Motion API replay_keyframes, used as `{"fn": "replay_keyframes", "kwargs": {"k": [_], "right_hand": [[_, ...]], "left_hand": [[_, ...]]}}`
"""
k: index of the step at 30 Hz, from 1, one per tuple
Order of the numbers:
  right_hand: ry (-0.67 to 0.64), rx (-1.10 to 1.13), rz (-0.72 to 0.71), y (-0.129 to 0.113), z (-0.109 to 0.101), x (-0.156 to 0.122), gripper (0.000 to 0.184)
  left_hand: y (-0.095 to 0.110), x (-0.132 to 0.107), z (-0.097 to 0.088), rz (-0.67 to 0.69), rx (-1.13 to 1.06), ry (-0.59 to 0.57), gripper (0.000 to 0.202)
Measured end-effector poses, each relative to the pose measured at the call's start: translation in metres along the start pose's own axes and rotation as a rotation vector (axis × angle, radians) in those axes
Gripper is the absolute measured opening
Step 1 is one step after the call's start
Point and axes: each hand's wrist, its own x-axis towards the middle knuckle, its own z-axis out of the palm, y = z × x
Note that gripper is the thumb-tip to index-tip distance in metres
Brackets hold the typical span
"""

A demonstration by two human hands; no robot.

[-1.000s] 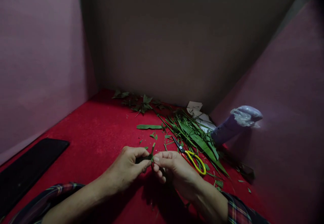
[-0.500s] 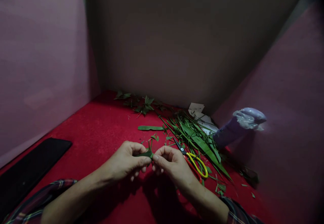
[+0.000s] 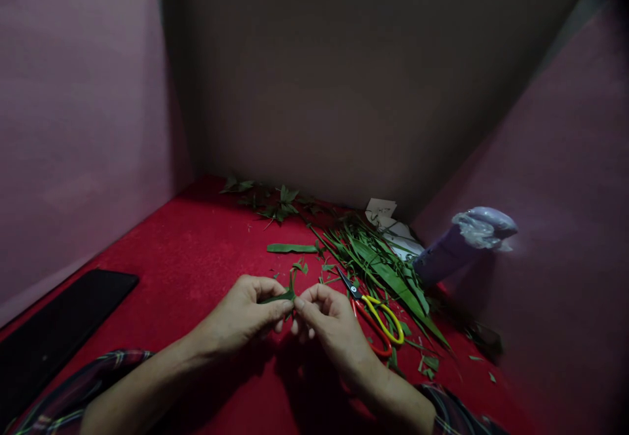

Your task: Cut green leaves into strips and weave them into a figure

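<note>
Between the thumb and fingers of my left hand (image 3: 250, 310) is a folded green leaf (image 3: 281, 298), with thin stems standing up from it. My right hand (image 3: 330, 320) pinches the same leaf at its right end, so the fingertips of both hands nearly meet. Part of the leaf is hidden behind the thumbs. Just right of my right hand lies a pair of scissors (image 3: 354, 291) with one yellow and one red handle, blades pointing up and left. A flat cut leaf strip (image 3: 292, 248) lies beyond my hands, near small leaf scraps (image 3: 301, 266).
A heap of long green leaves (image 3: 376, 261) covers the right of the red table (image 3: 196, 238). Lobed leaves (image 3: 282, 204) lie at the back. White papers (image 3: 381, 209) and a purple plastic-topped container (image 3: 449, 245) stand behind the heap. A flat black object (image 3: 69, 330) lies at left.
Both hands stay on the leaf. My right hand has shifted slightly left, uncovering more of the red scissor handle, and less of the leaf shows between the fingertips.
</note>
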Motion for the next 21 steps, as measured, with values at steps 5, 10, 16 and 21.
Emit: {"fn": "replay_keyframes", "kwargs": {"k": [5, 10, 16, 21], "right_hand": [[-0.044, -0.010, 0.004, 0.000, -0.001, 0.000, 0.021], [-0.024, -0.200, -0.091, -0.001, -0.004, -0.004, 0.018], [-0.004, -0.733, -0.412, -0.007, -0.009, -0.015, 0.037], [-0.028, -1.163, -0.678, -0.005, -0.012, -0.015, 0.028]], "left_hand": [[0.005, 0.000, -0.001, -0.024, -0.009, 0.005, 0.025], [0.006, 0.002, -0.005, 0.007, 0.008, 0.025, 0.024], [0.008, 0.002, -0.008, -0.018, 0.006, 0.025, 0.024], [0.009, 0.000, -0.007, -0.035, 0.023, 0.011, 0.025]]}}
